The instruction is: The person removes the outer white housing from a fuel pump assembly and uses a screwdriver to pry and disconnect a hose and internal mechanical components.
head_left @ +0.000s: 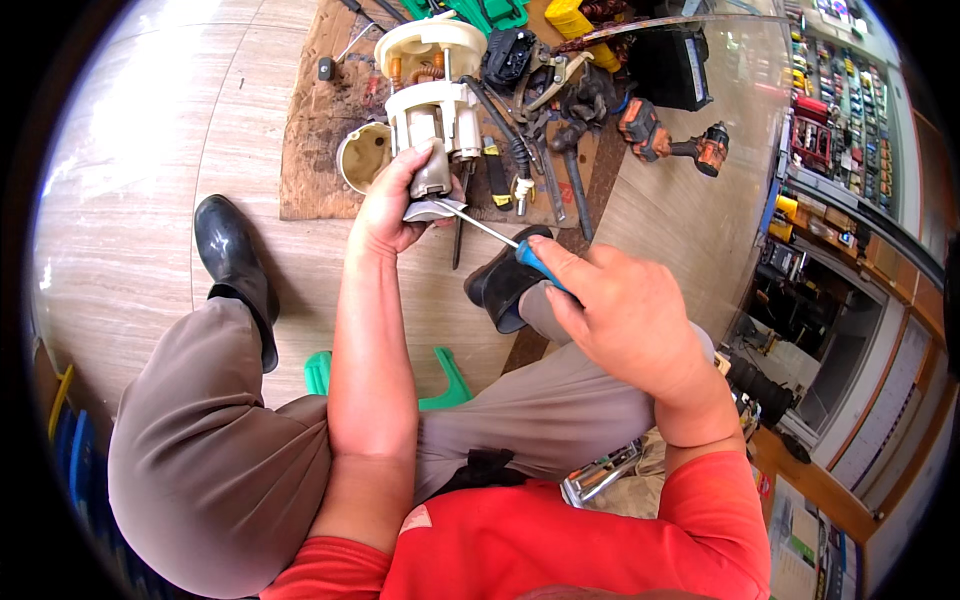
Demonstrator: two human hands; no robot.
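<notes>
My left hand [388, 205] is wrapped round the lower end of a fuel pump module [437, 105], a cream plastic assembly with a grey metallic-looking lower part. Its round top flange points away from me. A screwdriver [535, 262] with a blue handle is gripped in my right hand [625, 310], index finger stretched along the handle. Its shaft runs up and left, and the tip meets the grey bottom piece of the module beside my left fingers. Exactly where the tip sits is too small to tell. A cream plastic cup [362, 158] lies left of the module.
A stained wooden board [312, 150] under the work carries a hammer [572, 175], a black and yellow utility knife [496, 172] and greasy parts. An orange and black cordless driver [650, 130] lies to the right, near a black box [675, 70]. Below my left forearm shows a green stool [450, 382].
</notes>
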